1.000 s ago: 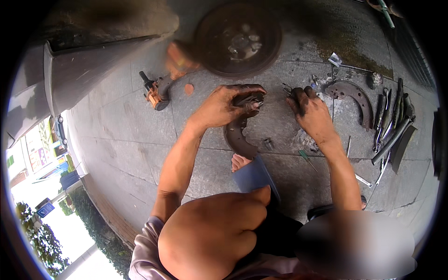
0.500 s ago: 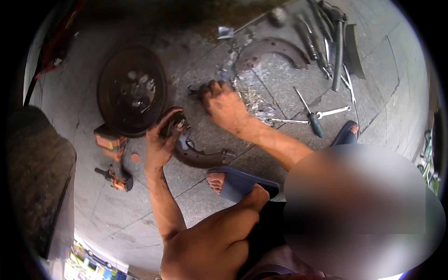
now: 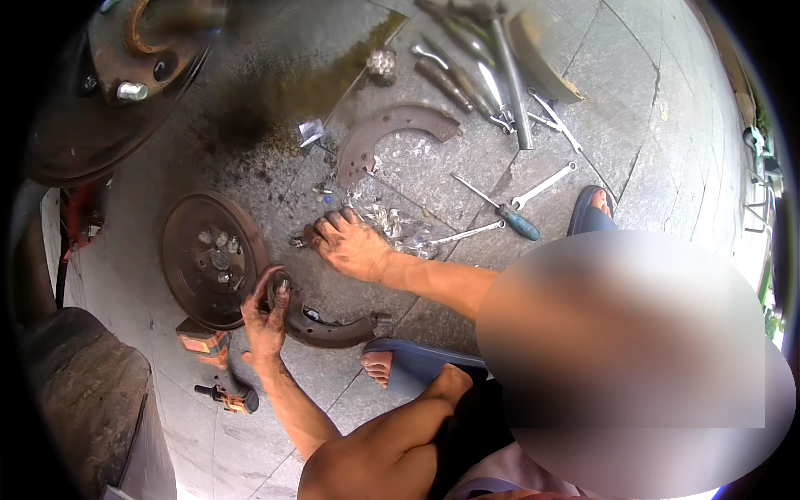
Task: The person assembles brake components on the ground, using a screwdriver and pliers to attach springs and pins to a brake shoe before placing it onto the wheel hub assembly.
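A rusty curved brake shoe [image 3: 333,334] lies low on the paving near my sandalled foot. My left hand [image 3: 265,327] is closed round its left end, thumb up; the fingers hide what lies under them. Just beyond, my right hand [image 3: 354,248] is near the ground, fingers curled over a small dark metal piece [image 3: 297,242] whose tip pokes out on the left. Left of both hands is a round rusty brake drum [image 3: 185,254], used like a dish, with several nuts and small metal parts inside. A second brake shoe [image 3: 358,150] rests farther off.
An orange and black cordless power tool [image 3: 237,398] lies below the drum. At right are a screwdriver [image 3: 521,222], a spanner [image 3: 543,186], and a hammer [image 3: 511,83] among hand tools. A hub with studs [image 3: 132,91] overhangs at upper left. An oily stain [image 3: 275,104] darkens the paving.
The view has tilted, so the floor things appear lower and farther left, and the hub has come into sight. Both hands remain near the same parts.
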